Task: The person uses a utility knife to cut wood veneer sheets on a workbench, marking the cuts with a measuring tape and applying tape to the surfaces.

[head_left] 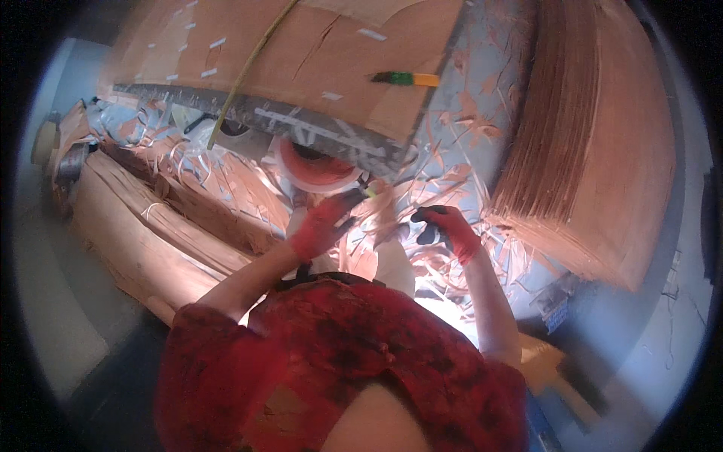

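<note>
My left hand (324,224), in a red glove with dark fingers, has its fingers apart below the table edge, beside a small yellow-green object and a blurred strip of veneer (385,211). My right hand (450,230), gloved alike, is loosely curved with fingers apart, over veneer scraps on the floor. Above them lies a veneer sheet (309,41) with pale tape pieces, crossed by a long thin yellowish strip (252,71). A green-and-yellow brush (404,79) rests near its right edge. A round red-and-white container (316,169) is partly hidden under the table edge.
Tall veneer stacks (602,135) stand at the right, and long veneer bundles (158,226) lie at the left. Torn strips and scraps (504,256) litter the floor around my legs. The table's grey edge (279,118) runs across in front of me.
</note>
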### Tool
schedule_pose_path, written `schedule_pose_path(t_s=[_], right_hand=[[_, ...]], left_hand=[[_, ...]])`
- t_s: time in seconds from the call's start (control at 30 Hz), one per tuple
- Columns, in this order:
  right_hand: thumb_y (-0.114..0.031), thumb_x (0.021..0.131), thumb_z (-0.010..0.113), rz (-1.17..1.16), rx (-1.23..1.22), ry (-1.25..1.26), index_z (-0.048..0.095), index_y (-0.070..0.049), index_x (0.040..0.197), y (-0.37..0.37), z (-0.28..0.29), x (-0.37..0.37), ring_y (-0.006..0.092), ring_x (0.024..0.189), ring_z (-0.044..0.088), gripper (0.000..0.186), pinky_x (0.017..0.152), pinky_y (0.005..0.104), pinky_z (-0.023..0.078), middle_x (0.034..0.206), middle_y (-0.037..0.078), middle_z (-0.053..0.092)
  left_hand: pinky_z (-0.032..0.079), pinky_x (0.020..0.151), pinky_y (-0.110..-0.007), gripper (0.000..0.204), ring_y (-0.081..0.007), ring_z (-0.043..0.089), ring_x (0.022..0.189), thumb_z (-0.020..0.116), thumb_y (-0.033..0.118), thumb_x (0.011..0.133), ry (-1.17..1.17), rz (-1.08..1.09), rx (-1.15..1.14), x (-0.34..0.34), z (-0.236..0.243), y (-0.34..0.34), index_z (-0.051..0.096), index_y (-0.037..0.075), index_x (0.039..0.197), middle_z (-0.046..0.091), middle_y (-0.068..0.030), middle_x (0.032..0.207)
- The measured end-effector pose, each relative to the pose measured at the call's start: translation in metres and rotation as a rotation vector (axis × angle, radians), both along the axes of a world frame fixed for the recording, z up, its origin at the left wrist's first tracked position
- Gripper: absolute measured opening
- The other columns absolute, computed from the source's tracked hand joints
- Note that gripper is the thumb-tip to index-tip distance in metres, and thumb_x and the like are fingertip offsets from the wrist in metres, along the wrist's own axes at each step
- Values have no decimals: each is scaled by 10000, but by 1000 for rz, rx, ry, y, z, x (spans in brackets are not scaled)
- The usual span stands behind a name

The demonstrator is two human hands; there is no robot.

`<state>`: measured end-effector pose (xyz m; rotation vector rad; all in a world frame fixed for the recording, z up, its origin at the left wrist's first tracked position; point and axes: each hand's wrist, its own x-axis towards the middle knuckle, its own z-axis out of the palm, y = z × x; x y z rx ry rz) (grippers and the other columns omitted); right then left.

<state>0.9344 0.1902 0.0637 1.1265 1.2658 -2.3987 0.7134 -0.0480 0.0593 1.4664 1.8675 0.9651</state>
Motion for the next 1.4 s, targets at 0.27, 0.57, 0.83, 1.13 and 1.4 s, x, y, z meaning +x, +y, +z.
schedule_pose_path(t_s=[0.27,0.57,0.83,1.13,1.4], right_hand=[[-233,976,622,-139,-200,161,648,24,1180,65,49,66,147,752,696,329,676,260,582,961,86,722],[-292,1011,524,18,-332,303,638,14,1241,184,76,64,249,856,734,400,794,360,610,1000,149,731],[-69,988,565,137,-166,67,605,14,1239,286,74,-15,129,883,666,268,817,292,572,986,58,671],[-271,1044,511,617,83,293,628,-14,1223,381,97,-118,153,859,658,335,772,305,566,944,51,664],[-348,1035,516,723,-341,-13,604,-11,1234,449,99,-221,242,823,703,401,776,411,583,875,99,697]], left_hand=[[478,1012,-351,699,-271,514,1328,628,-89,839,-619,-39,148,135,15,175,401,61,1483,480,-168,1476],[530,921,-380,403,-316,658,1092,616,21,866,-195,8,6,112,-27,258,630,98,1262,671,-139,1217],[491,1004,-370,465,-267,612,1205,644,-28,878,-368,99,373,75,3,373,577,56,1330,635,-139,1288],[538,761,-332,325,-163,670,829,593,17,914,-682,441,221,36,-13,418,648,63,1231,714,-72,946],[468,501,-231,264,-64,583,557,584,116,954,-741,1035,76,45,16,426,686,86,1196,707,6,768]])
